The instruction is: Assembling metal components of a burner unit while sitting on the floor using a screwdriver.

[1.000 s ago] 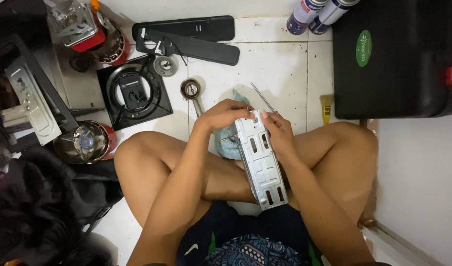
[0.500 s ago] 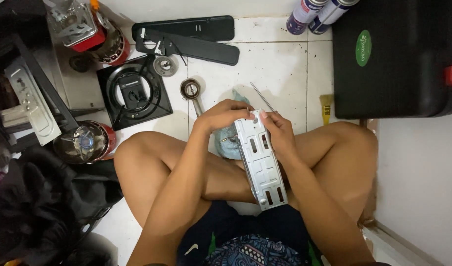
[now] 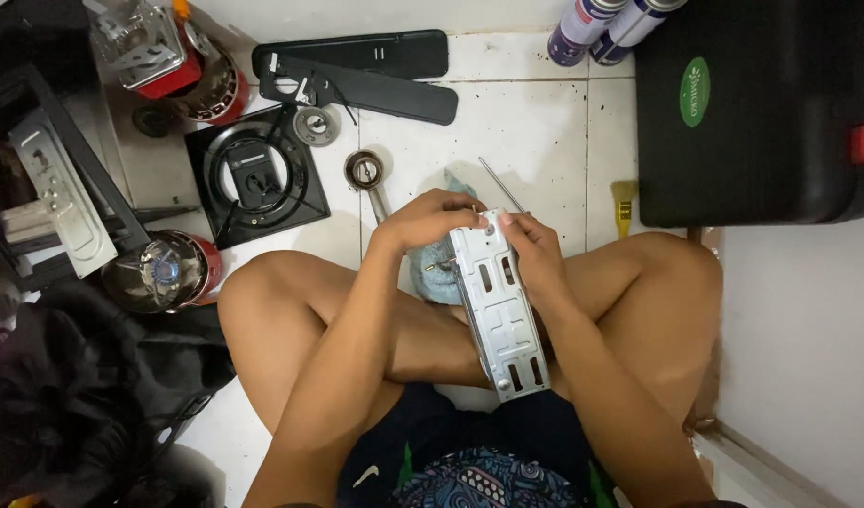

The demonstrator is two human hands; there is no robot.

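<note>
Head view, looking straight down on a person sitting cross-legged on a white tiled floor [image 3: 526, 122]. Counted out: one long metal bracket [image 3: 498, 306] in the hands, two spray cans [image 3: 601, 19] at the top edge, two black fan-like blades [image 3: 375, 75] lying crossed, one square black burner plate [image 3: 255, 175] with a round ring in it, two red-bodied camping stoves, one [image 3: 164, 52] at upper left and one [image 3: 164, 273] by the left knee, one large black case [image 3: 752, 113] with a green oval sticker and a red latch, one yellow-handled brush [image 3: 624, 202] beside it, and one blue cloth [image 3: 436, 273] under the hands.

The bracket is a pale grey stamped sheet-metal strip, longer than it is wide, pierced with several oblong slots and a few small holes, its edges folded up. It is held above the lap, between the knees, its far end towards the floor tiles and its near end over the dark shorts.

The left hand [image 3: 432, 218] is curled over the bracket's far end, fingers closed on the top corner. The right hand [image 3: 535, 249] is wrapped along its right edge, gripping it, thumb on the face.

Against the frames a second and half a second ago, nothing has visibly shifted: both hands keep the same grip and the bracket lies at the same slant.
</note>
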